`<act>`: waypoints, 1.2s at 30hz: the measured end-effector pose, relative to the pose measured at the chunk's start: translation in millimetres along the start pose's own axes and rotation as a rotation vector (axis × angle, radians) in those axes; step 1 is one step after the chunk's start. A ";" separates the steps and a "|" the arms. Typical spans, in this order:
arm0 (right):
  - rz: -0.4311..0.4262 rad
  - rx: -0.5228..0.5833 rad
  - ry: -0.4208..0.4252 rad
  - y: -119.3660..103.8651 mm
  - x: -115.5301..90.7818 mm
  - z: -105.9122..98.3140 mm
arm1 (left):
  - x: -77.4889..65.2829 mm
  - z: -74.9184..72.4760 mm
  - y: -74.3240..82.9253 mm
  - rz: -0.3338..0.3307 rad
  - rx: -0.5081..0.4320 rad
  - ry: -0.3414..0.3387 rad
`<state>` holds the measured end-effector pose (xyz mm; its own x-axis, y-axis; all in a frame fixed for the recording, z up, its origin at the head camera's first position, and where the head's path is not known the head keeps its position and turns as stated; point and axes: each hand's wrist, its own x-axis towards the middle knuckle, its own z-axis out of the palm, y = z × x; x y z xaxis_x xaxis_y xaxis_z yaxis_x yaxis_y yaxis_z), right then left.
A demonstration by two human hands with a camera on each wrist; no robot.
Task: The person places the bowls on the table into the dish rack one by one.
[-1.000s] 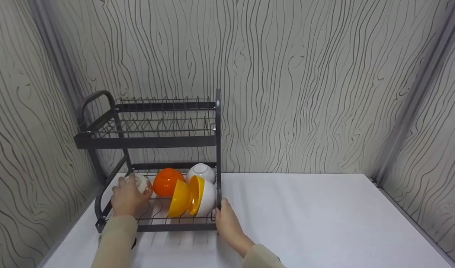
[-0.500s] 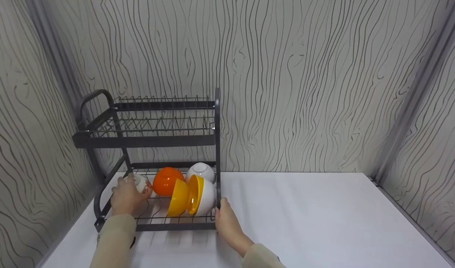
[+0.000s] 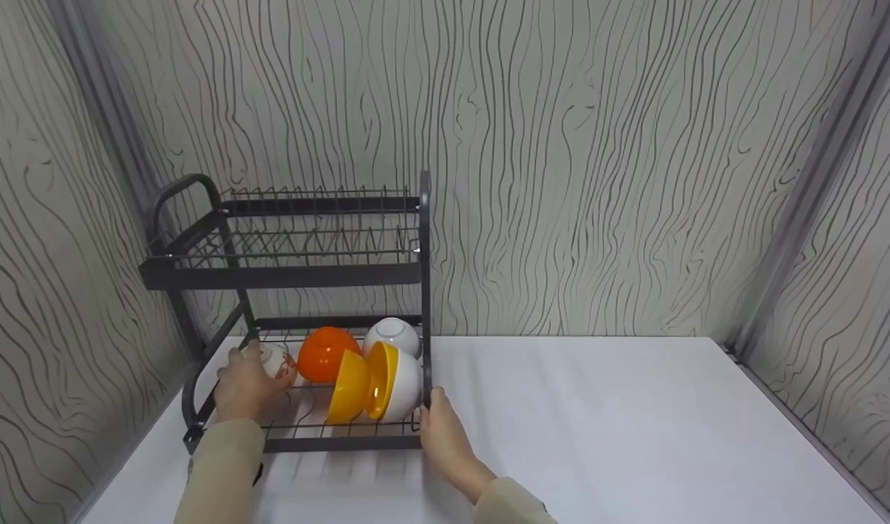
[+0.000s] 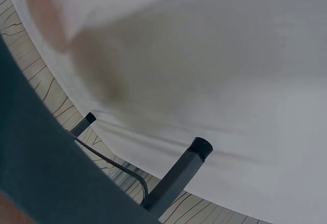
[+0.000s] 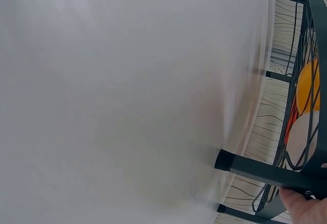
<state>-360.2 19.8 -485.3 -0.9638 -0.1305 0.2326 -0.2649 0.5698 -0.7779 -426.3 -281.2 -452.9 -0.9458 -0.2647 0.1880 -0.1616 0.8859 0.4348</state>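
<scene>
A dark two-tier dish rack [image 3: 284, 276] stands on the white table at the left. On its lower tier, my left hand [image 3: 244, 386] grips a white bowl with a reddish pattern [image 3: 277, 358], fingers over its far side and thumb on the right. My right hand [image 3: 448, 440] holds the rack's front right post near the bottom; its fingers [image 5: 301, 203] show by a rack leg in the right wrist view. Beside the patterned bowl sit an orange bowl [image 3: 324, 356], a white bowl [image 3: 392, 336], a yellow bowl [image 3: 348, 389] and a white bowl with yellow inside [image 3: 404, 386].
The upper tier [image 3: 306, 244] has wire dividers. Rack legs [image 4: 176, 175] with black feet show in the left wrist view. The white table [image 3: 597, 422] stretches to the right, with wood-patterned walls [image 3: 561, 167] behind and at both sides.
</scene>
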 end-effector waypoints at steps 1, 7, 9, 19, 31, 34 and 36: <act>0.002 0.002 0.001 0.0 0.1 -0.2 | 0.2 -0.1 0.1 -0.002 -0.004 -0.005; 0.008 0.004 0.008 -0.3 -0.1 -1.4 | 0.9 0.9 -0.5 0.004 -0.012 -0.018; 0.006 0.007 0.008 -0.3 -0.4 -1.7 | 0.8 1.4 -0.8 0.001 -0.017 -0.020; -0.013 0.018 0.004 -0.3 -1.4 -2.6 | -1.6 -0.4 1.9 -0.008 -0.009 -0.050; -0.012 0.028 0.000 0.8 -0.3 0.7 | -6.9 1.6 7.0 -0.056 -0.004 -0.015; -0.004 0.035 0.000 0.9 0.0 1.6 | -7.5 1.3 8.4 -0.056 -0.013 -0.009; 0.001 0.036 -0.004 1.2 0.0 2.2 | -8.2 1.0 8.3 -0.032 0.001 0.007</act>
<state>-360.6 18.7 -487.5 -0.9642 -0.1331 0.2295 -0.2648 0.5400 -0.7989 -420.1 -271.2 -451.7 -0.9381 -0.2956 0.1805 -0.1918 0.8773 0.4399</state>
